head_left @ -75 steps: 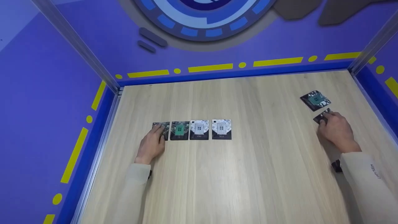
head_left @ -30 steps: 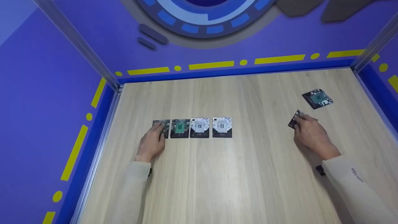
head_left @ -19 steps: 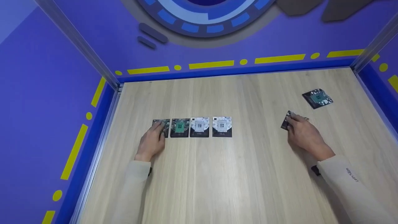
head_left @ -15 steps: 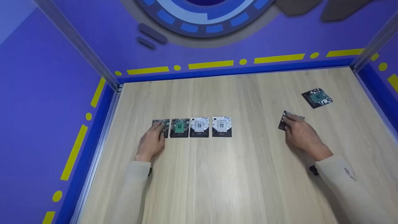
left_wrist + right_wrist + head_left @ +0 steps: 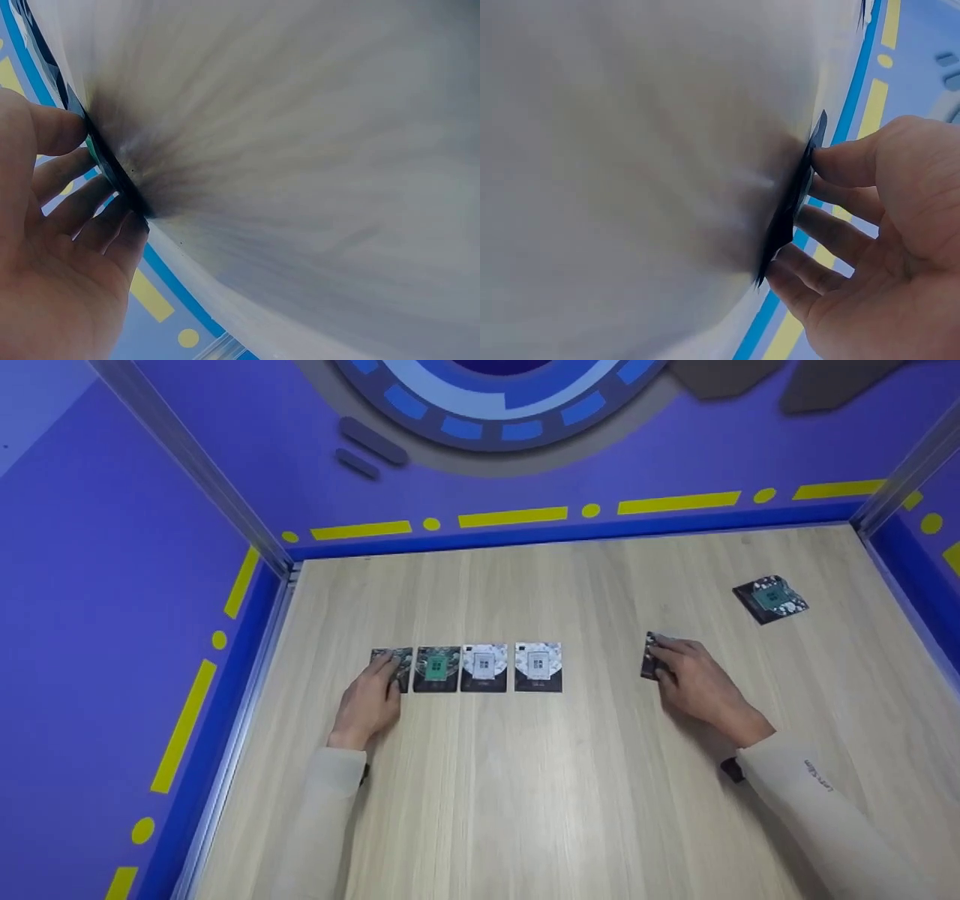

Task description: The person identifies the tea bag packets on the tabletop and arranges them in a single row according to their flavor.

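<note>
My left hand (image 5: 367,699) rests its extended fingers on a dark, green-patterned flat sachet (image 5: 401,656) at the left end of a row, partly hiding it. Beside that one lie a sachet with a green label (image 5: 435,668) and two white-and-black sachets (image 5: 484,667). Right of the row, my right hand (image 5: 697,681) holds another dark sachet (image 5: 649,666) between thumb and fingers, low over the table; most of its face is covered. In the right wrist view the thumb and fingertips meet this thin sachet (image 5: 787,217) edge-on.
A black-and-teal sachet (image 5: 771,598) lies askew at the back right of the wooden table (image 5: 525,795). Blue-purple panels (image 5: 150,600) with yellow marks wall in the left, back and right sides. A metal rail (image 5: 247,720) runs along the left edge.
My right hand has brought its sachet leftward from beside the back-right sachet, turning it more upright. The left hand and the row have stayed in place.
</note>
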The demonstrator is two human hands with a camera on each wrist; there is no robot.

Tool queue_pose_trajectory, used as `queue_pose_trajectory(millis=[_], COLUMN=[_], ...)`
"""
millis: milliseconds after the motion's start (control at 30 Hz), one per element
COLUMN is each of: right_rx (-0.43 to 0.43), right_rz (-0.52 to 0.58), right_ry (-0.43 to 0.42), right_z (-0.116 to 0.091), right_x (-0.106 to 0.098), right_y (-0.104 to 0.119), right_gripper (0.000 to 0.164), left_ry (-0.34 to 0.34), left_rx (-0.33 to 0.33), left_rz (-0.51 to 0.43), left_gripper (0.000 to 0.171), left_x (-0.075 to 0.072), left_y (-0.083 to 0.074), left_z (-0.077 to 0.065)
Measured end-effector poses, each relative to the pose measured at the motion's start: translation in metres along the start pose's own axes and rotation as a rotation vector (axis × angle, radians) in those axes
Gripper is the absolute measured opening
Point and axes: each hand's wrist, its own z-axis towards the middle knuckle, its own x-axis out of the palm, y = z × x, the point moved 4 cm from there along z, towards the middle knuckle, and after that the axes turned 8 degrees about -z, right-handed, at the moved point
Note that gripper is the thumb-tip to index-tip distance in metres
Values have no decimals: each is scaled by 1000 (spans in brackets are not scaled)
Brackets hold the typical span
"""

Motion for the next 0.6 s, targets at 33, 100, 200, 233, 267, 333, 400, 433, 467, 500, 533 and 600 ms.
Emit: queue_pose_trajectory(millis=[33,100,200,233,267,333,400,433,467,500,533,600], right_rx=[-2,-8,-19,-25,-31,-41,-55,-60,-64,-66,-71,-72], right_rz=[5,10,17,21,24,29,28,25,21,17,13,7], right_ry=[4,11,17,18,15,14,11,9,11,14,15,28], right_z=[1,3,8,9,10,14,17,19,20,22,23,26], right_x=[1,3,7,9,10,12,15,16,17,19,20,22], right_y=[3,8,16,19,22,27,33,36,39,41,44,50], right_gripper=[43,43,42,42,41,41,41,40,40,40,40,40], left_ry=[1,2,-1,-3,-6,-7,-5,-4,-3,-1,-1,-2], left_rx=[-2,-5,0,2,5,7,2,0,0,-1,-1,-2], left_rz=[0,3,2,3,2,-1,-2,0,-1,0,-1,0], left_gripper=[49,49,49,49,49,49,49,50,50,50,50,50], left_x=[0,0,0,0,0,0,0,0,0,0,0,0], left_y=[0,0,0,0,1,1,1,2,2,2,2,2], left_z=[0,1,0,0,0,0,0,0,0,0,0,0])
